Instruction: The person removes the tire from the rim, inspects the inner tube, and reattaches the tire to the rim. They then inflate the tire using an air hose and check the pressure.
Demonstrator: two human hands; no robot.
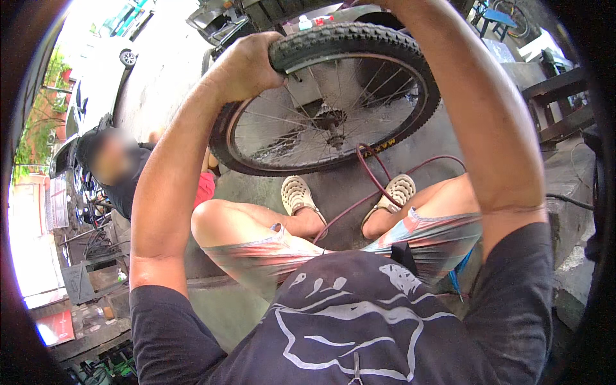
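A bicycle wheel (333,131) with a knobby black tyre (343,36) stands tilted in front of me, its spokes and rear cogs showing. My left hand (253,64) is closed around the tyre at the wheel's upper left. My right arm reaches past the wheel's right side to the top edge of the view. Only a sliver of my right hand (378,3) shows there, and its fingers are hidden. A dark red hose (350,208) loops over the lower rim and runs between my feet.
My feet in beige clogs (296,194) are just below the wheel. A person (122,163) in dark clothing is close on the left. Behind the wheel sit a red-and-white bottle (314,23) and dark machinery. A dark frame (558,96) stands at right; a white car (106,70) is parked far left.
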